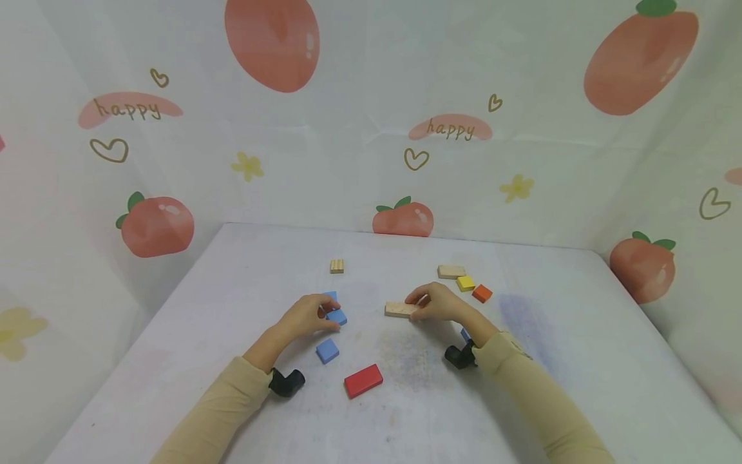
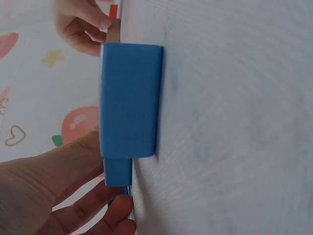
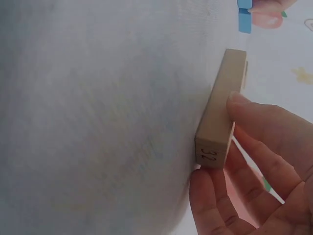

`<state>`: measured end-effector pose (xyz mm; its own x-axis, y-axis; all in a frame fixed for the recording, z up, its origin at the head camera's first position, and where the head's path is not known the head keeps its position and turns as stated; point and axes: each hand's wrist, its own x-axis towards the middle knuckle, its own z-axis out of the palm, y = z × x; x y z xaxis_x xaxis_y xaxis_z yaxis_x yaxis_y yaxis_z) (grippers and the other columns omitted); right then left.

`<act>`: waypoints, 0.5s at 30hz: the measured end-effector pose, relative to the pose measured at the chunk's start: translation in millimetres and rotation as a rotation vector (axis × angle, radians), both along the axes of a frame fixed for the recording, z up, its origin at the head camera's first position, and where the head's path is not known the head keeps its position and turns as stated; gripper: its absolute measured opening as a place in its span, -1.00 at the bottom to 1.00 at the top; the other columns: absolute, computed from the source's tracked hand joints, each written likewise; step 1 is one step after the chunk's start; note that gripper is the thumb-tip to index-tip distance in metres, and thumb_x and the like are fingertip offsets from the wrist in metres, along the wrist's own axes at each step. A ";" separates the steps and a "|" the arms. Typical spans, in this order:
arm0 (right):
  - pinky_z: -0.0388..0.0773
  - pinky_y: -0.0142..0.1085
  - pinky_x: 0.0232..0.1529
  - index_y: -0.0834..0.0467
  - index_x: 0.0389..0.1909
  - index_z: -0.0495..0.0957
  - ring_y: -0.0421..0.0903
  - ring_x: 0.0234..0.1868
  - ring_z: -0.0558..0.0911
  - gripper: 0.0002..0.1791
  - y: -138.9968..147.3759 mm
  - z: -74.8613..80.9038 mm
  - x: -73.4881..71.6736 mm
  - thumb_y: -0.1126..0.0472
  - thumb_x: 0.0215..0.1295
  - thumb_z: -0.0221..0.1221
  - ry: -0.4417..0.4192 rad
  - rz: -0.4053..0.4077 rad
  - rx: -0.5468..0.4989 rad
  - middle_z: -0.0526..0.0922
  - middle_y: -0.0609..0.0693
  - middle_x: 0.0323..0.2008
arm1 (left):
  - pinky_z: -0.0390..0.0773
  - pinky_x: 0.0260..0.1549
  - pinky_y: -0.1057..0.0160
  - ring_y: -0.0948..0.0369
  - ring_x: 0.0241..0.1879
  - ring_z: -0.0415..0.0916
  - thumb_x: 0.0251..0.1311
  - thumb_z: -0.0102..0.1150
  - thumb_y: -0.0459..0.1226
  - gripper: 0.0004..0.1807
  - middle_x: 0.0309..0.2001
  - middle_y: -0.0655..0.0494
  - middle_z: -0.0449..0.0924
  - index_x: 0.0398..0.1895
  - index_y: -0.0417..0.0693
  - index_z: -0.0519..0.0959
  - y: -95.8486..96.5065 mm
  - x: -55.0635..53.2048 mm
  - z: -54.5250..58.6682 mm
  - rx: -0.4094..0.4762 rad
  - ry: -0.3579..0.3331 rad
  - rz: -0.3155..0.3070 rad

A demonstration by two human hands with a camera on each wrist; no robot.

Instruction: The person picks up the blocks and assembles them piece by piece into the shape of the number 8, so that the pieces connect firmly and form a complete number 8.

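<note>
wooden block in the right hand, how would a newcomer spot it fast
On the white tabletop, find the right hand. It holds a long, pale wooden block with 32 on its end. A similar plank lies farther back beside a yellow block; of the two, only this one is held.

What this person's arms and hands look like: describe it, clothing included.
The left sleeve and right sleeve are beige and creased. A bent black gadget juts out beside the left one, a matching gadget beside the right. No gloves show on the left hand or right hand.
</note>
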<state>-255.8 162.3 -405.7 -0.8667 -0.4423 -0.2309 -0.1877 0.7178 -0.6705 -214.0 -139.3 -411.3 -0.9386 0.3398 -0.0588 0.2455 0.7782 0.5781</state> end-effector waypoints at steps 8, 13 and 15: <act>0.58 -0.30 -0.19 0.21 -0.19 0.62 -0.10 -0.21 0.59 -0.72 8.9 2.4 1.3 0.20 0.05 0.33 0.020 -0.010 -0.009 0.66 0.08 -0.20 | 0.47 -0.28 0.28 0.23 -0.31 0.45 -0.09 0.41 -0.23 -0.62 -0.23 0.03 0.63 -0.14 -0.13 0.60 1.4 1.0 0.7 0.000 -0.005 0.006; 0.59 -0.30 -0.21 0.24 -0.20 0.63 -0.08 -0.20 0.62 -0.74 10.3 3.4 3.0 0.23 0.07 0.31 0.043 0.019 -0.027 0.67 0.11 -0.21 | 0.49 -0.26 0.28 0.23 -0.30 0.46 -0.07 0.40 -0.23 -0.62 -0.23 0.02 0.63 -0.14 -0.14 0.60 0.7 1.4 1.3 0.006 0.002 -0.015; 0.59 -0.30 -0.22 0.24 -0.20 0.63 -0.08 -0.20 0.62 -0.75 10.2 3.3 3.3 0.24 0.07 0.30 0.051 0.020 -0.028 0.68 0.11 -0.21 | 0.49 -0.27 0.28 0.24 -0.31 0.46 -0.07 0.40 -0.23 -0.62 -0.23 0.03 0.63 -0.13 -0.14 0.60 0.0 1.7 1.5 0.000 0.010 -0.022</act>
<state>-252.5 172.4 -402.5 -0.8679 -0.4654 -0.1736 -0.2367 0.6948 -0.6791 -212.2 -139.2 -409.8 -0.9313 0.3608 -0.0499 0.2684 0.7723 0.5757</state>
